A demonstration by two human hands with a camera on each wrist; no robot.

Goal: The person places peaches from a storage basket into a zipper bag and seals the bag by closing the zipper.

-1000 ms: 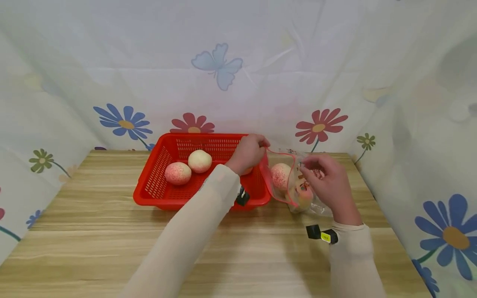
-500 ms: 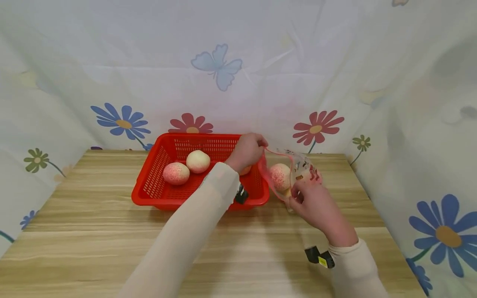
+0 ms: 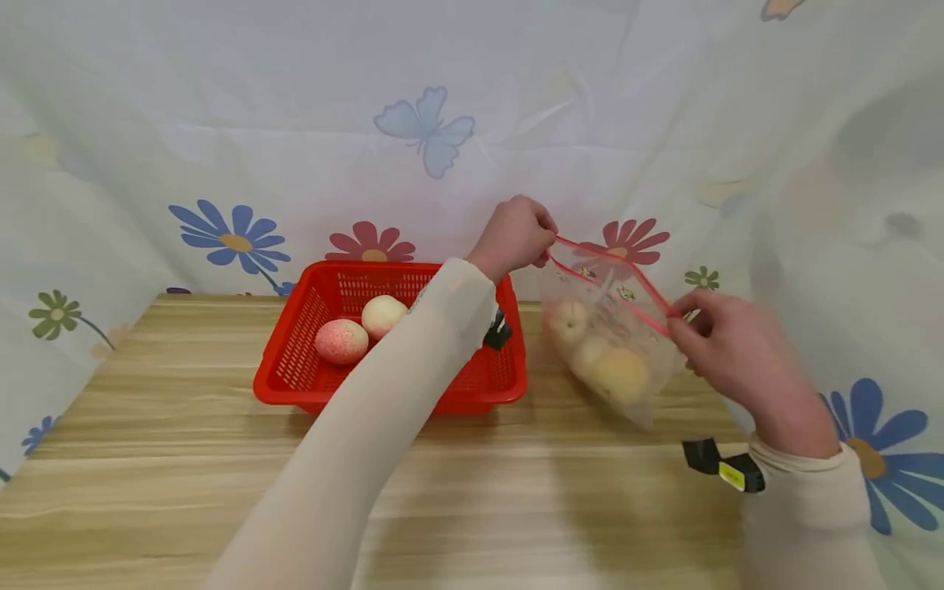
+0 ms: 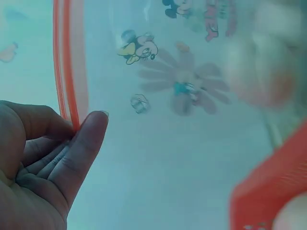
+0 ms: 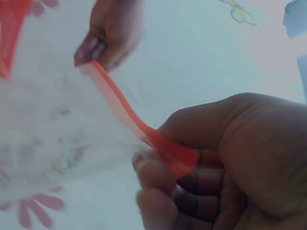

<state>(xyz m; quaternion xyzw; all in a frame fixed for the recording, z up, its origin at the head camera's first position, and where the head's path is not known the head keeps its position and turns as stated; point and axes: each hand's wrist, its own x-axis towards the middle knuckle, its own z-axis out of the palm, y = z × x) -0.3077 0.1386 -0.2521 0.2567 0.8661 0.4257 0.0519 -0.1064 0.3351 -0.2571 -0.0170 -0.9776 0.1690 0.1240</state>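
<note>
A clear zip bag (image 3: 601, 287) with a red-edged mouth and cartoon prints hangs between both hands. My left hand (image 3: 514, 236) pinches its left top corner, thumb against fingers, as the left wrist view also shows. The opposite corner is pinched by my right hand (image 3: 745, 352). Several peaches (image 3: 621, 374) show through the film, gathered low in the bag. Whether the bag's bottom touches the table cannot be told. Left of it, a red basket (image 3: 276, 391) holds a pink peach (image 3: 342, 342) and a paler peach (image 3: 383, 316); my left forearm hides part of its inside.
The wood-grain table (image 3: 184, 459) runs under everything. Behind it and along the right side hangs a flowered white curtain (image 3: 442, 49), close to the bag and my right hand.
Both hands have raised the bag and drawn its mouth out taut. My left hand went up; my right let the near edge swing round and moved right. The peaches sank inside the bag.
</note>
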